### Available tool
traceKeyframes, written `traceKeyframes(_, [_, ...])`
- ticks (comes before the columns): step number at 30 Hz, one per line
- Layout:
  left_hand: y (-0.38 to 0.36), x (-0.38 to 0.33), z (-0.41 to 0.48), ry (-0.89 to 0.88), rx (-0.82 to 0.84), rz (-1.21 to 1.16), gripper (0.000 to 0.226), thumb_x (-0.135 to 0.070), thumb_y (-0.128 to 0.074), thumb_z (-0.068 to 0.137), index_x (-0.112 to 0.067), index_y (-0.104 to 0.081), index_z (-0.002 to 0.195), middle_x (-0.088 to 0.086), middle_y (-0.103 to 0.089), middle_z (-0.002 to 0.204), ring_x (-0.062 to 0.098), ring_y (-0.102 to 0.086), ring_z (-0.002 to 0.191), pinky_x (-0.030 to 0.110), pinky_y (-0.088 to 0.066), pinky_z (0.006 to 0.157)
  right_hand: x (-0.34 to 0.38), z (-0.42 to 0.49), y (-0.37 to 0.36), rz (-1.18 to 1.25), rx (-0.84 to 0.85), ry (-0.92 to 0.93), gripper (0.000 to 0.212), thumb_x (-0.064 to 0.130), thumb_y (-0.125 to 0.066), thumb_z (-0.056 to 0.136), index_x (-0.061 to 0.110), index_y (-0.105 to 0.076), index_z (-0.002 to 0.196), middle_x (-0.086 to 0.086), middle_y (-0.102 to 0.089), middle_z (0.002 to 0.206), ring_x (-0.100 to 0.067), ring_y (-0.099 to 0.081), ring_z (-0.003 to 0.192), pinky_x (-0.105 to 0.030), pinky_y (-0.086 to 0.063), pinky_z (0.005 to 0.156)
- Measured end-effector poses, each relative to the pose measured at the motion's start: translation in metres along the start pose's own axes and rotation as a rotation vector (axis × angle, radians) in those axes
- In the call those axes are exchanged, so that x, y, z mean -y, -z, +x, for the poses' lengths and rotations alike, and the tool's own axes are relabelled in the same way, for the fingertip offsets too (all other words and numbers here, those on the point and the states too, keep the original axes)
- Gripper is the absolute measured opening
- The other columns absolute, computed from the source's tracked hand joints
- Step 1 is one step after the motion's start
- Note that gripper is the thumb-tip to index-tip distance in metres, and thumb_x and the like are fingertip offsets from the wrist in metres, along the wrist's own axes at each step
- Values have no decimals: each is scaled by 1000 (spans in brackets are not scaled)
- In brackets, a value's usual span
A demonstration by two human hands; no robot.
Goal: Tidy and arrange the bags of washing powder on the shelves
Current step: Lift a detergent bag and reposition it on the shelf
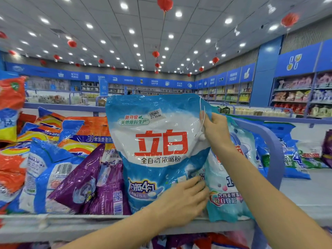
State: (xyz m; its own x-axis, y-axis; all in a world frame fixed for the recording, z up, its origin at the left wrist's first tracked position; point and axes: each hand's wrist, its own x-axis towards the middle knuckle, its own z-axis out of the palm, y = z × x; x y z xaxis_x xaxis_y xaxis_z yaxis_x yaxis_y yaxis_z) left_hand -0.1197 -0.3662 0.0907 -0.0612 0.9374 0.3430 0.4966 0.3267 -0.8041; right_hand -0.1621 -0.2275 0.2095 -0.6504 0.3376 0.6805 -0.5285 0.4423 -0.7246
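on a shop shelf (pixel 107 225), a blue-white bag (pixel 158 141) upright. right hand (pixel 216 128) pinches its top right edge; left hand (pixel 183 200) presses flat against its lower corner.

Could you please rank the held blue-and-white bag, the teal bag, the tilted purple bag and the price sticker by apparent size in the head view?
Largest: blue-and-white bag, also nearest the camera.
Next: teal bag and tilted purple bag, both partly hidden, too alike to rank.
Smallest: price sticker.

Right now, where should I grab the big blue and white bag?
From the right, pinch the blue and white plastic bag at its flat upper edge, like the right hand; it stands upright, so the left hand steadies its bottom.
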Motion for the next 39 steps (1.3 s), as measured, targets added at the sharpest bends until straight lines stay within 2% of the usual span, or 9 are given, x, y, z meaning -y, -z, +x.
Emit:
traceKeyframes(7, [-9, 5, -17, -11, 207, 79, 59, -17, -14, 90, -17, -33, 146, 3, -48, 143, 20, -48, 129, 33, -34, 111, 23, 0, -2, -93, -10, 272, 53, 20, -54, 94, 22, -27, 49, 8, -24, 46, -3, -26, 39, -16, -21, 40])
traceKeyframes(15, [-26, 7, -24, -220, 334, 39, 44, -34, -30, 90, -41, -62, 119, -23, -58, 128, 5, -48, 127, 26, -32, 112, -6, 13, -9, -158, -40, 91, 54, 25, -53, 95, 19, -23, 50, 2, -22, 49, -11, -20, 47, -31, -17, 51])
traceKeyframes(17, [-30, 6, -26, -215, 272, -29, 36, -36, -37, 92, -44, -65, 112, -28, -60, 123, 1, -50, 125, 22, -34, 110, -12, 17, -9, -219, -41, 68, 54, 26, -52, 95, 18, -23, 51, 1, -22, 50, -14, -20, 48, -32, -15, 53])
traceKeyframes(20, [-31, 8, -27, -118, -61, -199, 19, -24, -54, 92, -26, -73, 97, -11, -68, 116, 9, -57, 118, 26, -35, 109, -11, 24, -9, -339, -38, 136, 51, 25, -56, 93, 17, -31, 50, 1, -29, 48, -13, -26, 47, -32, -19, 50])
traceKeyframes(24, [-27, 26, -44, 331, -371, -323, 26, -15, -56, 84, -11, -57, 109, 9, -63, 121, 21, -51, 118, 42, -32, 110, -17, 26, -12, -474, -78, 267, 32, 24, -55, 93, 8, -54, 66, -9, -49, 63, -22, -40, 63, -32, -19, 56])
traceKeyframes(29, [-27, 59, -64, 690, 68, -265, 75, -71, -40, 79, -27, -44, 141, 9, -39, 149, 32, -34, 138, 64, -23, 109, -26, 28, -18, -584, -184, 417, 22, 23, -64, 88, 2, -66, 83, -9, -46, 87, -23, -41, 88, -23, -23, 65])
traceKeyframes(32, [-35, 64, -67, 736, 207, -308, 79, -78, -30, 78, -33, -41, 142, 6, -40, 149, 33, -33, 138, 68, -21, 107, -26, 40, -18, -660, -128, 426, 24, 29, -69, 82, 5, -69, 87, -5, -41, 93, -20, -38, 90, -27, -28, 70])
traceKeyframes(36, [-57, 76, -69, 827, 352, -281, 89, -88, -4, 70, -45, -4, 148, 0, -3, 160, 25, 4, 147, 57, 18, 110, -20, 43, -39, -988, 48, 394, 40, 35, -71, 79, 7, -56, 104, -9, -45, 111, -26, -42, 103, -32, -33, 82])
traceKeyframes(39, [-71, 83, -64, 850, 417, -398, 91, -88, -6, 70, -44, -1, 148, -2, 0, 161, 22, 7, 147, 56, 11, 113, -10, 37, -46, -1024, 15, 395, 38, 14, -63, 80, 10, -43, 112, -8, -44, 115, -25, -42, 103, -31, -31, 83])
